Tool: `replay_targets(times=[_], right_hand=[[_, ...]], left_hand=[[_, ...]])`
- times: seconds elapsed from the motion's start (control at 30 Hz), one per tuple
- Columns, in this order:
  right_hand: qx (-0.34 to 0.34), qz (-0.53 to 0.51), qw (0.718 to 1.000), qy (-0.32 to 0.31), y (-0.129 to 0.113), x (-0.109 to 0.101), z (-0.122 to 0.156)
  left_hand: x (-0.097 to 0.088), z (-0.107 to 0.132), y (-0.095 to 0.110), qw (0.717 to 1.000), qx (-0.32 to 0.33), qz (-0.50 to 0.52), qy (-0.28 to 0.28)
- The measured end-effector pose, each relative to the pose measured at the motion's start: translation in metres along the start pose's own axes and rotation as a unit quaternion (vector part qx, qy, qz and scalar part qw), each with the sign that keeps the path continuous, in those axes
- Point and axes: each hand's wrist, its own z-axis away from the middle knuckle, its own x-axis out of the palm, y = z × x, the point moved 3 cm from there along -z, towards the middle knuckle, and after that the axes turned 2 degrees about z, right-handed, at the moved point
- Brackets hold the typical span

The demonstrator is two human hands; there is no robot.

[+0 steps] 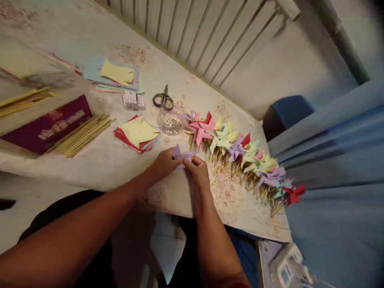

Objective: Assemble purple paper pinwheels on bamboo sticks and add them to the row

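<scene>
My left hand (pixel 165 163) and my right hand (pixel 196 171) meet over the table's near edge, both pinching a folded piece of purple paper (pixel 181 155). The fingers of each hand are closed on its flaps. Just behind the hands lies a stack of cut paper squares (pixel 137 133), yellow on top with red beneath. To the right runs a row of finished paper pinwheels (pixel 240 150) on wooden sticks, in pink, green, purple, yellow and red.
A small clear dish of pins (pixel 171 124) sits by grey-handled scissors (pixel 163 99). Wooden sticks (pixel 81 135) lie beside a dark red box (pixel 48 126). More coloured sheets (pixel 115 75) and a small white box (pixel 133 100) lie farther back. A radiator (pixel 204 36) lines the wall.
</scene>
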Motion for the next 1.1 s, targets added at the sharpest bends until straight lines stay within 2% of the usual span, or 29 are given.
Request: replay_targets(times=[0.4,0.53,0.8,0.97,1.1], right_hand=[[-0.005,0.009,1.0,-0.017,0.009,-0.003,-0.001],[-0.009,-0.002,1.0,-0.02,0.01,-0.004,-0.001],[-0.009,-0.003,1.0,0.006,0.013,-0.004,-0.004],[-0.014,-0.014,1.0,0.0,0.011,0.0,-0.001],[0.0,-0.073,0.997,-0.029,0.011,0.001,0.0]], left_hand=[[0.003,0.002,0.001,0.999,0.001,0.054,-0.005],[0.007,0.003,-0.004,0.995,-0.007,0.1,-0.025],[0.011,0.004,-0.01,0.969,-0.069,0.227,-0.067],[0.01,0.003,-0.012,0.964,-0.081,0.247,-0.049],[0.006,0.004,-0.011,0.951,-0.1,0.289,-0.04]])
